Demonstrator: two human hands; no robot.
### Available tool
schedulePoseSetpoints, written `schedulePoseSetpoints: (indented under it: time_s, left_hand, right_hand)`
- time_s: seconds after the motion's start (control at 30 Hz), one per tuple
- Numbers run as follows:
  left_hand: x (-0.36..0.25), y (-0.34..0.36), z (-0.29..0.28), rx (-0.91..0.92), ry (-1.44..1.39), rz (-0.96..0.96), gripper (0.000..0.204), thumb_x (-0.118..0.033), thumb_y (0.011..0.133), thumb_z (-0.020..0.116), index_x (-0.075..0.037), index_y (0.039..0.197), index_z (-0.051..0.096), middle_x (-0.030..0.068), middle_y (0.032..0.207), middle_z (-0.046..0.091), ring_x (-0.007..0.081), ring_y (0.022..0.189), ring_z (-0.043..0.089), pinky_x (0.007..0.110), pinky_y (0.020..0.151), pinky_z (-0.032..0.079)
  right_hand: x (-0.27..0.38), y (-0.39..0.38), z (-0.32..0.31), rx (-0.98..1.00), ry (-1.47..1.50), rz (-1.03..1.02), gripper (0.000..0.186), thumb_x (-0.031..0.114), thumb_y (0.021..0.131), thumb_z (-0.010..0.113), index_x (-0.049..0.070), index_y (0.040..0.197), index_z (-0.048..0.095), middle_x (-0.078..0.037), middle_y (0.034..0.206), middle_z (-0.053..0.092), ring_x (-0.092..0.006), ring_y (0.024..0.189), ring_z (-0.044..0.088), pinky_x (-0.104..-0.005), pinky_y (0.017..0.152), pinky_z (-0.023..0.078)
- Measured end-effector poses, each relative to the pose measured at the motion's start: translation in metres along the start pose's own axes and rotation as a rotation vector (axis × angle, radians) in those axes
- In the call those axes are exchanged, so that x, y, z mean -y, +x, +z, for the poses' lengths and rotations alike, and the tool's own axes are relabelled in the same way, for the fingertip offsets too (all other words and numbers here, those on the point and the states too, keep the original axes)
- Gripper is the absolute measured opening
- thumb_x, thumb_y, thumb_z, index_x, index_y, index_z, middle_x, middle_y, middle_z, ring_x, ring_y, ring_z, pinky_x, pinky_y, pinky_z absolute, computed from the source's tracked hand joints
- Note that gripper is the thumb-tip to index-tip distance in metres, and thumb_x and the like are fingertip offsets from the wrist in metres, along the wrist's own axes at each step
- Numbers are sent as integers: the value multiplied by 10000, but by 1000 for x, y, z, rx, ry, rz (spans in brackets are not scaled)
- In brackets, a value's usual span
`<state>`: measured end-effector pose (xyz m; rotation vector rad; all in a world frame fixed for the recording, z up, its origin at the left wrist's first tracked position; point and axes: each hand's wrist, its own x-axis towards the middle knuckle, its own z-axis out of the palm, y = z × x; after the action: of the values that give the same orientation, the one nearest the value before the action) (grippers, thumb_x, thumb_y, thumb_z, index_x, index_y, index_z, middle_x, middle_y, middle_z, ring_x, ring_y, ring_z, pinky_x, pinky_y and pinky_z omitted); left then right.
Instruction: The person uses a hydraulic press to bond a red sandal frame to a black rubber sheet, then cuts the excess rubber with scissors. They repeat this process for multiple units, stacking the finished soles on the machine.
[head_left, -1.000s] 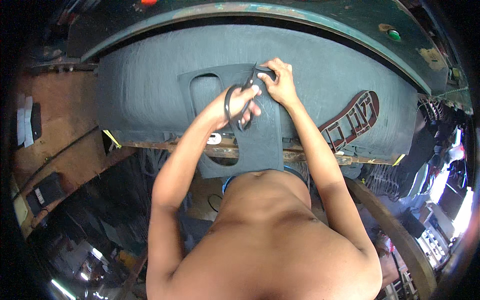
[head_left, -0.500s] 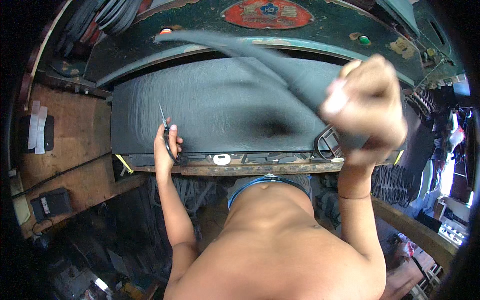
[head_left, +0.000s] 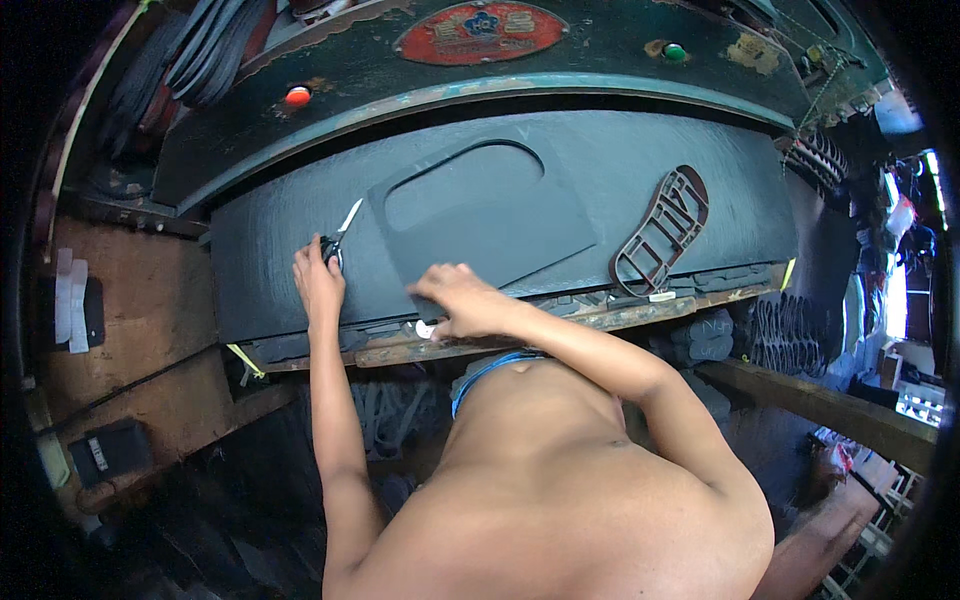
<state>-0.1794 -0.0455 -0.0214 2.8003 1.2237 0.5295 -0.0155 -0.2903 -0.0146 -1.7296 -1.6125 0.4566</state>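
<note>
Moved since the earlier frame: dark sheet [head_left: 480, 235], from mid-air to the bench [head_left: 265, 230].
Bench surface, grey-black, matte, streaked with scoring; sheet, smooth, rubber-like, one large rounded cut-out toward its far side, lying mid-bench; sole-shaped die [head_left: 658, 238], brown barred frame, at right; right hand [head_left: 458, 303], fingers bent at the sheet's near left corner, cannot tell whether gripping; left hand [head_left: 321, 283], curled around black-handled scissors [head_left: 338, 240]. Step, by judgement: positioning the sheet; next move calls for settling it flat.
</note>
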Motion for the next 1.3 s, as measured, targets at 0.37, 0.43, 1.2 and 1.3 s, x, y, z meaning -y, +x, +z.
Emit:
schedulePoseSetpoints:
  time_s: [0.37, 0.43, 1.2, 1.3]
  left_hand:
    - [-83, -49, 41, 367, -840, -410, 547, -155, 920, 733, 12, 1411, 560, 96, 956, 670, 136, 708, 613, 292, 666, 501]
    - [-86, -31, 50, 363, -906, -351, 531, -158, 930, 720, 6, 1410, 565, 92, 952, 664, 127, 709, 606, 286, 679, 501]
    - [-91, 4, 1, 256, -1168, 148, 627, -369, 968, 692, -2, 1419, 458, 148, 1330, 560, 256, 1256, 552, 405, 1066, 459]
    - [-94, -2, 19, 405, -1051, 307, 897, -382, 743, 891, -38, 1438, 442, 200, 1506, 445, 350, 1429, 419, 468, 1183, 356]
  right_hand:
    - [-98, -134, -121, -489, -824, 1300, 640, 582, 873, 687, -36, 1043, 689, -231, 1093, 649, -398, 1080, 600, -541, 910, 441]
    - [-107, -129, -119, -464, -819, 1339, 601, 554, 860, 713, -5, 1078, 735, -238, 1129, 639, -406, 1124, 574, -528, 944, 428]
    - [-79, -65, -165, -103, -443, 26, 113, 112, 795, 688, 80, 903, 671, -62, 1055, 631, -248, 1089, 599, -410, 966, 412]
    - [-97, -53, -137, 129, -449, 48, 150, 138, 825, 628, 108, 956, 695, -38, 1143, 615, -217, 1167, 564, -397, 993, 415]
